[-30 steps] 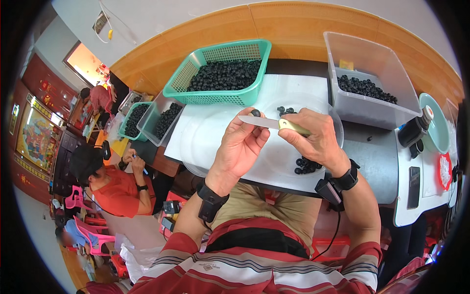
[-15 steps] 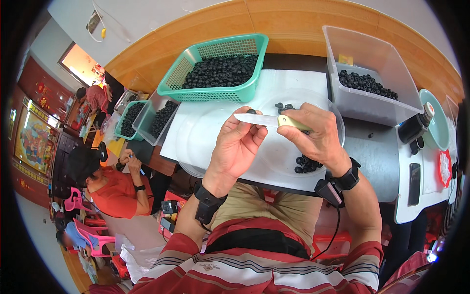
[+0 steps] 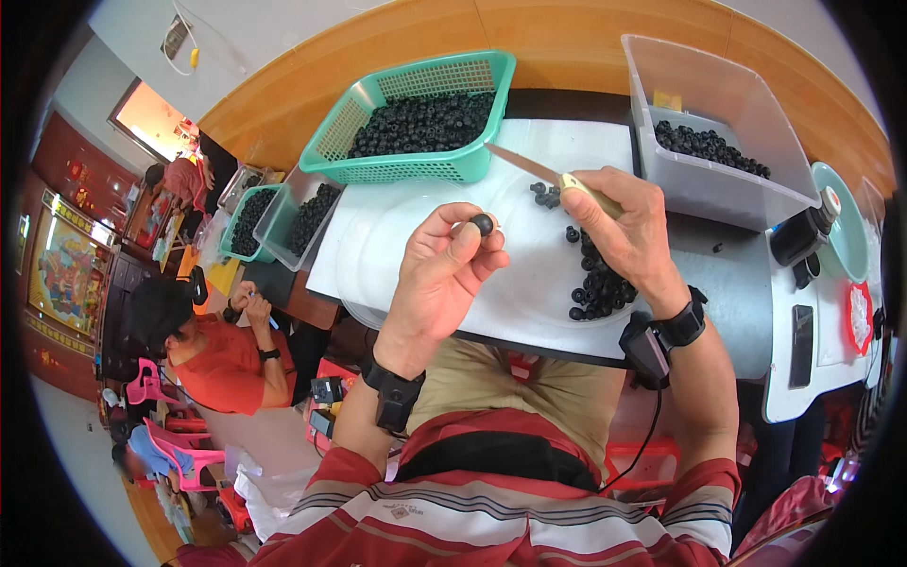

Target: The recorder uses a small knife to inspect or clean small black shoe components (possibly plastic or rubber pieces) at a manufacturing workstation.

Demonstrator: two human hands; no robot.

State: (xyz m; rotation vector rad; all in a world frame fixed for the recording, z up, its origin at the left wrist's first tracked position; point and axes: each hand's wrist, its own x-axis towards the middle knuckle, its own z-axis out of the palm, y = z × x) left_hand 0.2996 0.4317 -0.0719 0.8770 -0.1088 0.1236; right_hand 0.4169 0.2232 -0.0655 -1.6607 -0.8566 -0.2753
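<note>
Fingertips (image 3: 464,242) of the left hand (image 3: 436,276) pinch a round black piece (image 3: 482,225); apart, the right hand (image 3: 625,222) grips a knife (image 3: 541,170) angled toward the table's (image 3: 572,106) far edge, likely for safety.

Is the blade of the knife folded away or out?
Out: the blade extends clear of the pale yellow handle in the right hand.

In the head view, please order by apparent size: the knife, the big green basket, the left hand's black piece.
1. Big green basket
2. Knife, partly hidden by the right hand
3. Black piece
</note>
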